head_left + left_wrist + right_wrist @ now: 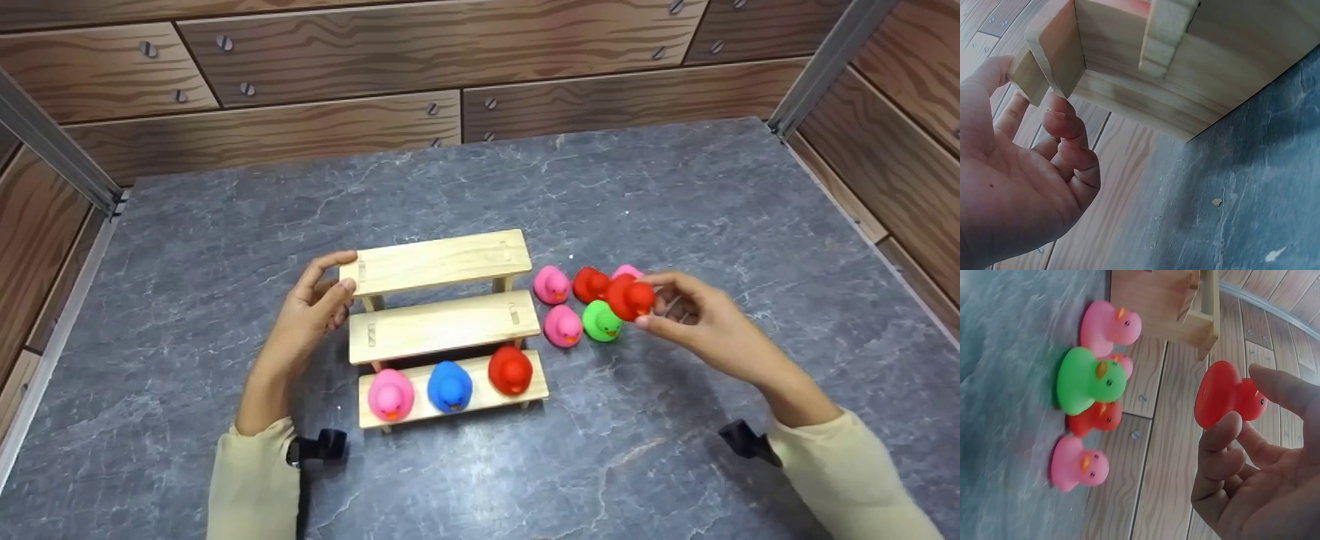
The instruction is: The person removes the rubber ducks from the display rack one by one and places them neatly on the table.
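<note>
A three-step wooden stand (442, 326) sits in the middle of the table. My left hand (304, 311) pinches the left end of its top step, thumb at the front edge and fingers behind; the left wrist view shows the step's end (1030, 76) between them. Between thumb and fingers, my right hand (709, 326) holds a red rubber duck (1220, 395), raised over the loose ducks. On the bottom step stand a pink duck (391, 395), a blue duck (450, 387) and another red duck (511, 370), in a row from left to right. The upper two steps are bare.
Right of the stand, several ducks are grouped on the grey marbled table (225, 225): a green duck (1085, 385), a red duck (589, 284) and pink ducks (562, 325). Wood-patterned walls (450, 45) rise at the back and both sides.
</note>
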Demonstrator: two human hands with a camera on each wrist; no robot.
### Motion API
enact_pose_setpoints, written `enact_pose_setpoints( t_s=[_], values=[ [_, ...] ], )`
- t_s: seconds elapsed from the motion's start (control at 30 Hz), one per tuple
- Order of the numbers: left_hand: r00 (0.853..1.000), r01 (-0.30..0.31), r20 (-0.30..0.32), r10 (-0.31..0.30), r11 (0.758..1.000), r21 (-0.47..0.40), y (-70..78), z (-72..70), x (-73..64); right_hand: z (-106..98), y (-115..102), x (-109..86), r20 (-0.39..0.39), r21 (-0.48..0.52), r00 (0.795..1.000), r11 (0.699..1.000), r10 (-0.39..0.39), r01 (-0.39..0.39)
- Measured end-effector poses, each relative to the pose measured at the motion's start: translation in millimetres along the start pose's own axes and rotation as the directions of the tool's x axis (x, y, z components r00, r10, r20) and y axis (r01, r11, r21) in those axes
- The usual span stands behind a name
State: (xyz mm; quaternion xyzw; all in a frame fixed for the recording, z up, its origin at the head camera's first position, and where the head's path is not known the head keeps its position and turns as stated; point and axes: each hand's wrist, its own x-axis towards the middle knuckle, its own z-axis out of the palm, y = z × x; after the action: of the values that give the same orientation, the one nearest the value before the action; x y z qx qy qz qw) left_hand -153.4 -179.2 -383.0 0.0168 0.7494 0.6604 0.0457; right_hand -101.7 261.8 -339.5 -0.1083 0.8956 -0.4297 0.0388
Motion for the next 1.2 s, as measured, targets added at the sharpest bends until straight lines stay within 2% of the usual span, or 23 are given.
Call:
enact_pose_setpoints(
  t_s=[0.5,0.87,1.2],
  values=[
    [1.000,-0.005,-0.002,0.005,1.000,-0.028,-1.1,0.3,0.9,-12,25,-10.5,-0.007,-0.010,0.999,0.999,0.035,-0.035],
    [1.000,-0.020,0.003,0.020,0.999,-0.029,-1.5,0.1,1.5,-16,40,-11.9,0.032,-0.034,0.994,0.994,0.101,-0.100],
    [1.000,-0.024,0.007,0.025,0.998,-0.050,-2.3,-0.3,1.5,-10,52,-7.5,0.090,-0.025,0.986,0.990,0.139,-0.137]
  ],
)
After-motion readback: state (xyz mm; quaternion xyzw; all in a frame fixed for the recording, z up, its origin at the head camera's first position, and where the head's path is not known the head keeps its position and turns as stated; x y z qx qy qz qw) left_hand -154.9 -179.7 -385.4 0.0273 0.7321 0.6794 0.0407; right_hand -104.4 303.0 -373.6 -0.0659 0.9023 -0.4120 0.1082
